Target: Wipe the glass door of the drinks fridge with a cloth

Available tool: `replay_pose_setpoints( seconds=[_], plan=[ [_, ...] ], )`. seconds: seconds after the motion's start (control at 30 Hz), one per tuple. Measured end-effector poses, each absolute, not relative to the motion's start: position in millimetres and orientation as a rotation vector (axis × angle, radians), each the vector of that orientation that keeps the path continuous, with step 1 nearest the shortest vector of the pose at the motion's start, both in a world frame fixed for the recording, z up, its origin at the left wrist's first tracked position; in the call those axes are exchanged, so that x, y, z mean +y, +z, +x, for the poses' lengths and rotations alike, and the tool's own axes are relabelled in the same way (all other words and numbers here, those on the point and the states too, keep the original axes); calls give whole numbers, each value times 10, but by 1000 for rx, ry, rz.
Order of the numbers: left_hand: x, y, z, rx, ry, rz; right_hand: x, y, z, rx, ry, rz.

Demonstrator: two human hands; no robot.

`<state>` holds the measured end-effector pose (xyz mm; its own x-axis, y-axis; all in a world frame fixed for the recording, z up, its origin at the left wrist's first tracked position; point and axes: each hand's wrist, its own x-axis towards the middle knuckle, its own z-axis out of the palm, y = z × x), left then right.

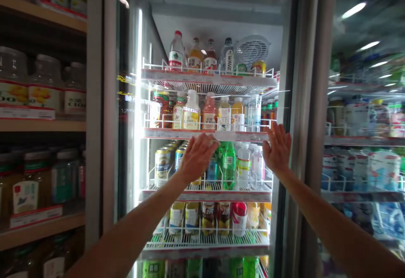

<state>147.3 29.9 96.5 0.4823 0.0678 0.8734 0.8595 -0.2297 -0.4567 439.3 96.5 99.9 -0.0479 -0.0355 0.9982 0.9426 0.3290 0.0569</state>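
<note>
Both my arms reach toward a lit drinks cooler behind a glass door (211, 14), which carries faint reflections. My left hand (196, 157), blurred, is in front of the third shelf. Its fingers are close together and bent, and a small pale edge shows at the fingertips; what it is I cannot make out. Beside that hand stands a green bottle (228, 166) behind a wire rail. Farther right, my right hand (277, 148) is raised palm forward near the door's right side, fingers straight, thumb apart, and nothing in it. Whether either hand touches the glass is unclear.
Bottles line the second shelf (202, 133); cans (163, 164) stand on the third. A metal frame (311, 101) separates this cooler from another glass-fronted cooler (363, 139) at right. Wooden shelves (41, 125) with jars and bottles stand at left.
</note>
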Motion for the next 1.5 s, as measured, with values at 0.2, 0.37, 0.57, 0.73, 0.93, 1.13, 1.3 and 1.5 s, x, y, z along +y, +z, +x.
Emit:
replay_pose_setpoints(
  seconds=[0.2,0.37,0.57,0.73,0.93,1.13,1.3,1.5],
  plan=[
    [262,1291,1046,-879,-1003,-1469,991,995,4407,-1362,-1032,-872],
    [323,1468,973,-1088,-1375,-1175,994,987,4393,-1353,-1038,-852],
    [405,1141,1671,-694,-792,-1594,995,980,4429,-1362,-1080,-810],
    [372,1408,1323,-902,-1059,-1360,1005,971,4422,-1365,-1070,-808],
    [354,969,1631,-579,-687,-1589,999,974,4422,-1359,-1077,-823],
    [282,1078,1074,-852,-1150,-1296,985,969,4390,-1348,-1068,-858],
    [307,746,1171,-763,-987,-1428,994,955,4386,-1307,-1082,-877],
    [225,587,868,-875,-1055,-1400,1010,931,4416,-1323,-1077,-867]
  ],
)
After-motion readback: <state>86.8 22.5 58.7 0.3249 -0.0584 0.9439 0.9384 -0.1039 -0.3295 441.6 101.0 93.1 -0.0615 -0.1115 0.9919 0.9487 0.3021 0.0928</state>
